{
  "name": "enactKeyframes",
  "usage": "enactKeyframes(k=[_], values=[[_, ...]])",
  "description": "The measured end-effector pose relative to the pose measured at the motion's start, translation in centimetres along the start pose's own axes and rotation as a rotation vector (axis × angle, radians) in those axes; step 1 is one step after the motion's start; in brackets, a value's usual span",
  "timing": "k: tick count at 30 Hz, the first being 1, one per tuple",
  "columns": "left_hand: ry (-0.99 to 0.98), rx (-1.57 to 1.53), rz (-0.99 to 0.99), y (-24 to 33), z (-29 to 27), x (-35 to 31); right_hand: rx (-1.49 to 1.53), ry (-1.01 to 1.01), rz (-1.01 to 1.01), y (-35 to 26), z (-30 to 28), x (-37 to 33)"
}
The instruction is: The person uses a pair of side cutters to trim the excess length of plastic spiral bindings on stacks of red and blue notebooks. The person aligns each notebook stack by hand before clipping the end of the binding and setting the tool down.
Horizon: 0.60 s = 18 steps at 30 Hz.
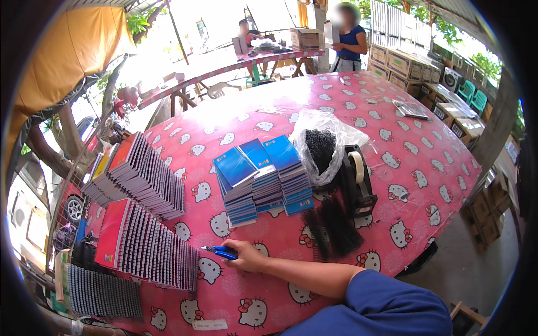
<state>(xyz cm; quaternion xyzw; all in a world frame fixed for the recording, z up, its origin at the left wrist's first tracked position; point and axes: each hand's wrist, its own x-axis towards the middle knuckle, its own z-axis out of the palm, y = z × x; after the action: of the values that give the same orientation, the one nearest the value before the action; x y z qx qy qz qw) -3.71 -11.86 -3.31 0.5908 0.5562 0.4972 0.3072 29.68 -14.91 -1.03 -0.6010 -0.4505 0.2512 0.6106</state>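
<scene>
My right hand (246, 256) rests on the pink tablecloth, its fingers closed round small blue-handled pliers (225, 253). The jaws of the pliers point left, toward a stack of red-covered spiral notebooks (148, 243). My left hand is out of the picture. Beyond my right hand stand piles of blue-covered notebooks (258, 173), some with spiral binding along the edge. To their right, a clear plastic bag (336, 126) holds black binding coils (320, 148). More loose black coils (333, 227) lie on the table nearer to me.
A tape dispenser (358, 182) stands beside the bag. More notebook stacks (148, 176) and a row of spiral-bound pads (103, 294) line the left side. A person in blue (350, 45) stands beyond the table's far edge; another sits farther off. Cardboard boxes (406, 66) are stacked at the right.
</scene>
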Motion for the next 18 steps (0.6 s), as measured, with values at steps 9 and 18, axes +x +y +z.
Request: enactKeyframes(k=[9, 18], values=[[-0.249, -0.080, -0.213, -0.8, -3.8, 2.4, 0.026, 0.006, 0.006, -0.4, -0.4, -0.2], [0.025, 0.182, 0.166, 4.9, 3.8, 1.0, -0.220, 0.007, -0.104, 0.5, -1.0, -0.6]])
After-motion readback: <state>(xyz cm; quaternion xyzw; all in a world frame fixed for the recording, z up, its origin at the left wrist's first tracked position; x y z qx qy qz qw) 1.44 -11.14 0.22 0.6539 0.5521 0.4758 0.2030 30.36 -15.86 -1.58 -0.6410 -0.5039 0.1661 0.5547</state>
